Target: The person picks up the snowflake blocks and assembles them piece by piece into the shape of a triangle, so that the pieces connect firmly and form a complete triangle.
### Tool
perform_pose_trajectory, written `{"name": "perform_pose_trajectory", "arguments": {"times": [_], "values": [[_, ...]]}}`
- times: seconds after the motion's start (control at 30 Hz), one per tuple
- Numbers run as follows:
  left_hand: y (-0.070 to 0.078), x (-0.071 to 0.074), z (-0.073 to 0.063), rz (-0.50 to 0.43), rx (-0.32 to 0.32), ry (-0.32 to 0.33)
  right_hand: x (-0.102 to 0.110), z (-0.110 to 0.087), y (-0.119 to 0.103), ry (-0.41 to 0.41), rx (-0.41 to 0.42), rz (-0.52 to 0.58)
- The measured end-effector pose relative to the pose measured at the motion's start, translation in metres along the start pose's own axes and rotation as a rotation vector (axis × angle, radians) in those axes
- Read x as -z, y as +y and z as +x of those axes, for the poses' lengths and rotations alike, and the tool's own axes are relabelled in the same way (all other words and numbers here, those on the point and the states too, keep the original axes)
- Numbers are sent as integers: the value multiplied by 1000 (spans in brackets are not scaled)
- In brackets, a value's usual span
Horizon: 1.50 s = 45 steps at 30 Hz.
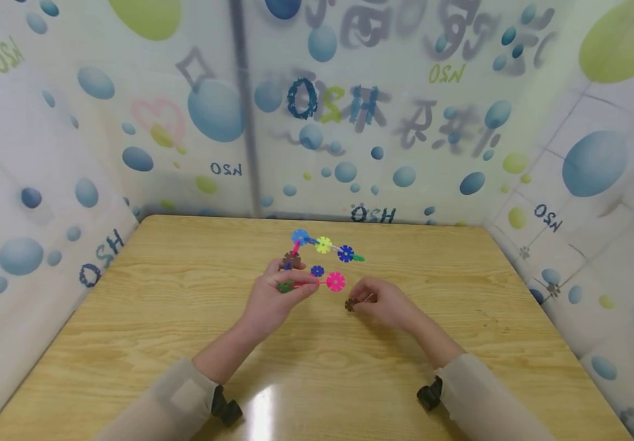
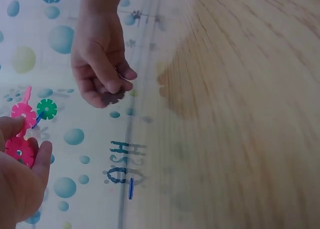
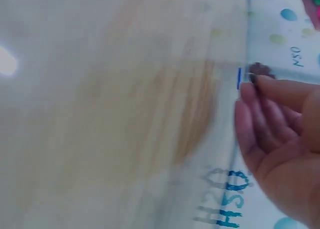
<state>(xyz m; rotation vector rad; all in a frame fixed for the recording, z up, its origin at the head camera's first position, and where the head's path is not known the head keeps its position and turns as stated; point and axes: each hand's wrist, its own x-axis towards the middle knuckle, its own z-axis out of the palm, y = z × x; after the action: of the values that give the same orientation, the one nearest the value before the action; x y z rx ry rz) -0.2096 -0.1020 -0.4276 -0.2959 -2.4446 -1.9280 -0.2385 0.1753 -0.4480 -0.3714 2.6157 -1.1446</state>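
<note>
My left hand (image 1: 272,297) pinches a chain of notched plastic snowflake discs above the table. The chain curves up and to the right, with a pink disc (image 1: 335,282) at its near end. A brown disc (image 1: 291,260), a light blue one (image 1: 299,237), a yellow one (image 1: 323,245) and a dark blue one (image 1: 346,253) follow along it, and a green disc (image 1: 358,258) ends it, seen edge-on. Just right of the chain, my right hand (image 1: 385,302) pinches a brown disc (image 1: 350,304) between thumb and fingers. Part of this disc is hidden by the fingertips.
A separate dark blue disc (image 1: 317,271) appears beyond the left fingertips. The wooden table (image 1: 129,343) is bounded at the back and sides by a printed curtain (image 1: 184,153). Each sleeve carries a black wrist device (image 1: 226,407).
</note>
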Motion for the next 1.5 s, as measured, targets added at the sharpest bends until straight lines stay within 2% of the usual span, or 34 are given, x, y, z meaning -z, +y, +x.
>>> {"name": "perform_pose_trajectory", "arguments": {"times": [0.23,0.37,0.53,0.63,0.93,1.17,1.5], "values": [[2,-2,-1,-15,0,-10,9,-35,-9,175,145,363],[5,-3,-3,-27,11,-19,8,-44,-18,258,229,420],[6,-4,-3,-21,13,-23,5,-49,-24,314,332,442],[5,-4,-3,-18,5,-26,4,-48,-25,327,362,443],[5,-6,-2,-22,11,-43,-1,-45,-26,327,394,433],[7,-6,-3,-6,24,-40,-2,-44,-30,387,442,322],[6,-7,0,7,-15,-30,-4,-47,-37,434,439,354]]}}
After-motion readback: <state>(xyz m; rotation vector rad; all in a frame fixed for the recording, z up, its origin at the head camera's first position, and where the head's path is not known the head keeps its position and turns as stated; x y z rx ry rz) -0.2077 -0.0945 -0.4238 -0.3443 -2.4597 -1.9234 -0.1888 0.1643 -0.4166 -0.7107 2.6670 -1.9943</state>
